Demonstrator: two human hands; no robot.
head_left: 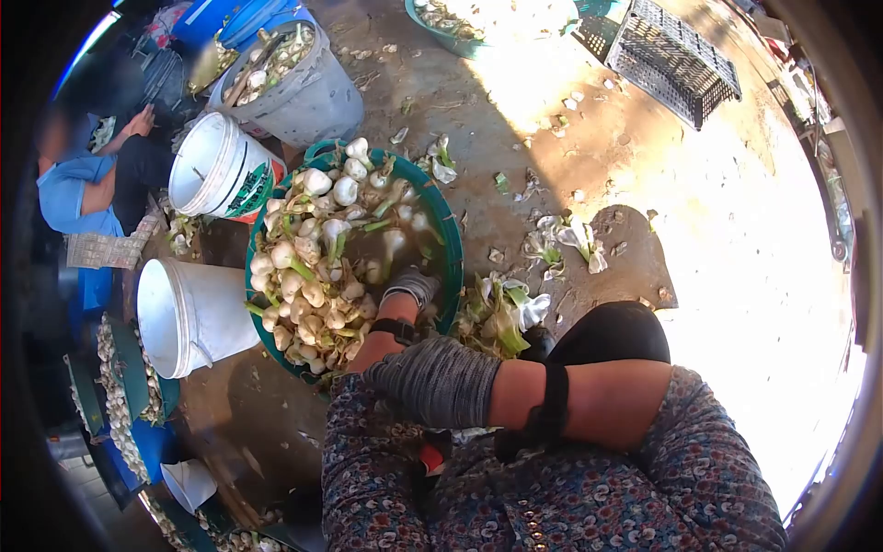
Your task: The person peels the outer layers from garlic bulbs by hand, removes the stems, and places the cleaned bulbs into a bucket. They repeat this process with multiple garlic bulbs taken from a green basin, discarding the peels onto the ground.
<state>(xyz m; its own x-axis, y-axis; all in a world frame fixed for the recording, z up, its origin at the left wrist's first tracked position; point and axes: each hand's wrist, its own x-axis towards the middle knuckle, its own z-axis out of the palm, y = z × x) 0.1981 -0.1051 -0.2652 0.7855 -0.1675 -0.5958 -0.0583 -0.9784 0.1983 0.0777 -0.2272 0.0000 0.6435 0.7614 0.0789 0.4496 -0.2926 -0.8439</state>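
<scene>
My left hand [411, 286], in a grey striped glove, reaches into a green basin [450, 225] among garlic bulbs [308, 267] and murky water. Its fingers are hidden below the wrist and the garlic. A dark band circles that wrist. My right hand [428, 379], in a grey knitted glove, lies across my left forearm near the basin's front rim. Its fingertips are out of sight, so what it holds, if anything, does not show. Below the right glove is a small red and black object [432, 455] whose kind I cannot make out.
Two white buckets [207, 317] and a large grey tub [322, 97] of garlic stand left of the basin. Leaf scraps [501, 317] lie by its right side. A black crate [676, 60] sits farther off. Another person in blue [83, 193] sits at left.
</scene>
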